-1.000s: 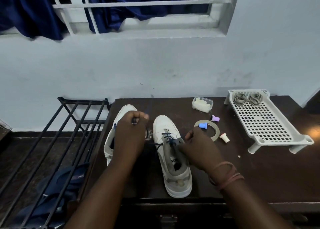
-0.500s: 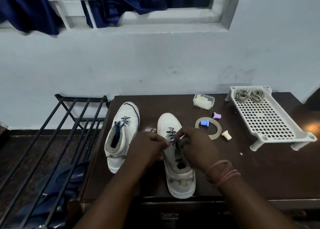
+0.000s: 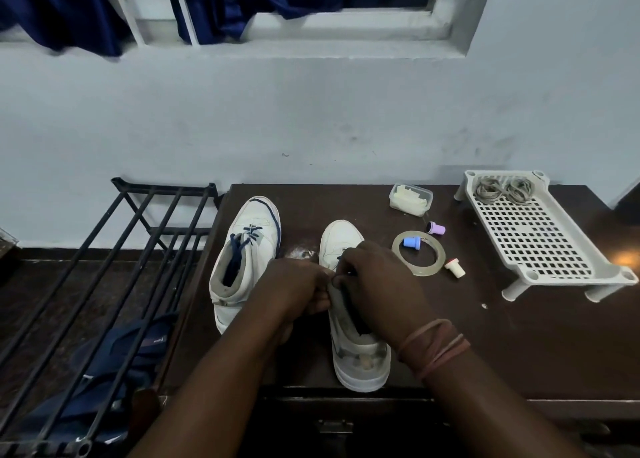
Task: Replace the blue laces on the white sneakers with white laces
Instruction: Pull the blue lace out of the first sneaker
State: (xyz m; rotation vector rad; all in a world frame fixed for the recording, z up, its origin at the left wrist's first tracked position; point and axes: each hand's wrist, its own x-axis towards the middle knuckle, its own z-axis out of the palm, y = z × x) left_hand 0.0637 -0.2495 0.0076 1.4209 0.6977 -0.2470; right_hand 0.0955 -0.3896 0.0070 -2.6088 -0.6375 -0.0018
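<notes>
Head view: your left hand (image 3: pixel 298 286) and right hand (image 3: pixel 372 284) meet over the right sneaker (image 3: pixel 349 319), fingers curled, apparently pinching its blue lace (image 3: pixel 341 258); the exact grip is hidden. Expect thin, limp, slippery cord: take it near an eyelet. The smooth white upper will flex; steady it. The left sneaker (image 3: pixel 242 260), just beyond your left hand, is still blue-laced.

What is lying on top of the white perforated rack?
Two coiled bundles of pale laces lie at the far end of the white rack. What is under it cannot be seen.
</notes>
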